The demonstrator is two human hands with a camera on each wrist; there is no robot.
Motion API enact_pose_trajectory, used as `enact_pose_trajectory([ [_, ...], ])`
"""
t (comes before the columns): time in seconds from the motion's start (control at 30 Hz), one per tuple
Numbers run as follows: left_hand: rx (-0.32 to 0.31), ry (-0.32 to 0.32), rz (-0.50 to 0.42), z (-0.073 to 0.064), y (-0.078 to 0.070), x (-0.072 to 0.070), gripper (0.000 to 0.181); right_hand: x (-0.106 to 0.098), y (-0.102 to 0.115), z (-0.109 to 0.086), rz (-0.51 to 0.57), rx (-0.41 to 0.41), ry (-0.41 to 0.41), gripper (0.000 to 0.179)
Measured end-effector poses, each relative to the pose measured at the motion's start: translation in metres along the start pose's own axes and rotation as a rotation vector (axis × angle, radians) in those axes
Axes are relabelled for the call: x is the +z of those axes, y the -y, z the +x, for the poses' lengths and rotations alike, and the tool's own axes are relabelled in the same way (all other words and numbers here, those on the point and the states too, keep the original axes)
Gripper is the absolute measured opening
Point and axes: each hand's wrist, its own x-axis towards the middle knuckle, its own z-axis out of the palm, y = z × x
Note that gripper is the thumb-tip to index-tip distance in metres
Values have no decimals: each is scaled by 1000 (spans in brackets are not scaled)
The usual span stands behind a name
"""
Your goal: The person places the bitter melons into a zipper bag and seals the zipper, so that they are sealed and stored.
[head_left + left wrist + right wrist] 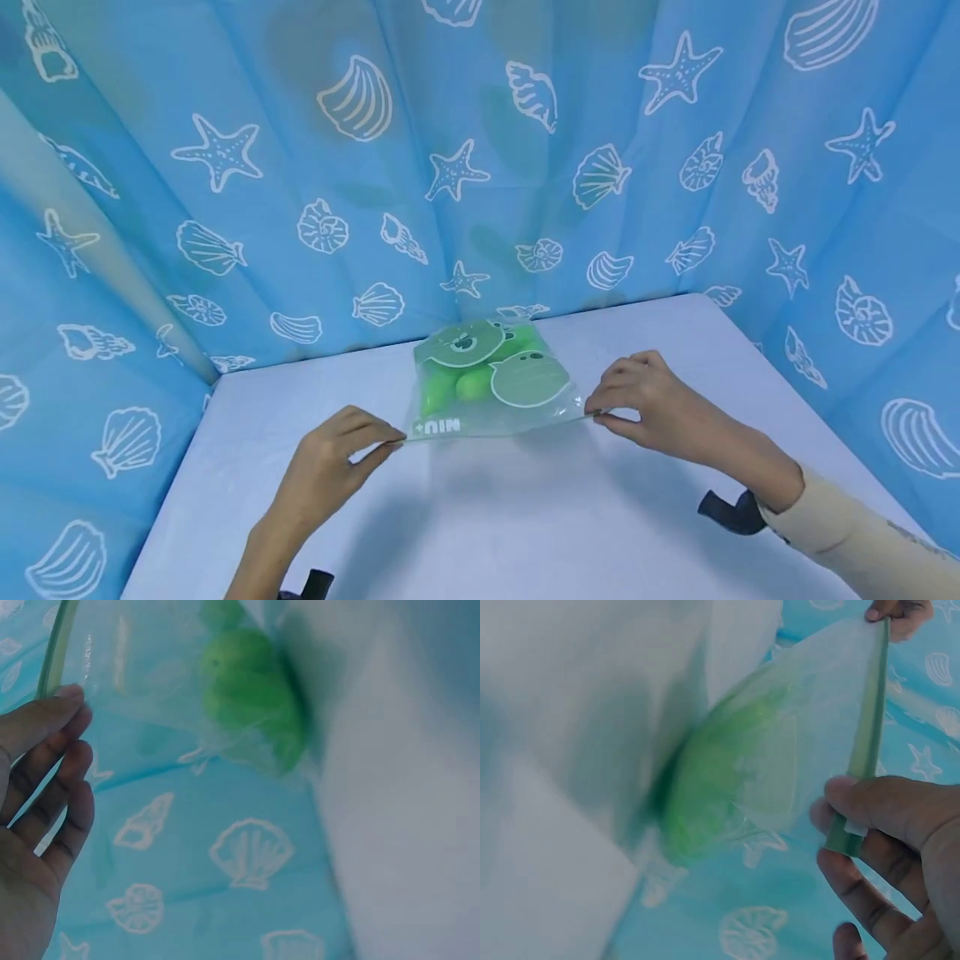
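Observation:
A clear zip bag (480,421) with cartoon animal faces printed on it holds several round green, fruit-like things (474,383). Their exact kind is blurred by the plastic. My left hand (330,462) pinches the left corner of the bag's mouth between thumb and forefinger. At the opposite corner my right hand (652,408) pinches the green zip strip (868,727), beside a small white slider (855,828). The strip is stretched straight between both hands, raised off the table, while the filled end hangs lower and farther away.
A white-covered table (525,525) lies beneath the bag. Blue curtains (465,217) with white shells and starfish stand behind it and on both sides. Black straps or mounts (731,512) sit at the wrists.

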Motion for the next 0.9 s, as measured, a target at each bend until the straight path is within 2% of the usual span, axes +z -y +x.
enact_pose_trajectory([
  [0.13,-6,40,-5,-27,-7,22,32,19,7,-21,40,43,124,25],
  [0.27,-5,54,-26,-43,-9,43,32,30,10,-37,86,103,215,24],
  [0.47,3,80,-20,-49,-9,63,29,46,3,-49,133,158,293,22],
  [0.6,0,138,-10,-52,-12,75,24,53,0,-56,186,204,399,19],
  [0.7,-43,195,-10,-58,-13,81,15,55,-2,-60,241,249,475,17],
  [0.8,-91,188,19,-62,-6,79,11,56,-13,-63,228,324,481,17],
  [0.9,-191,132,121,-57,13,71,10,51,-37,-65,106,415,383,22],
])
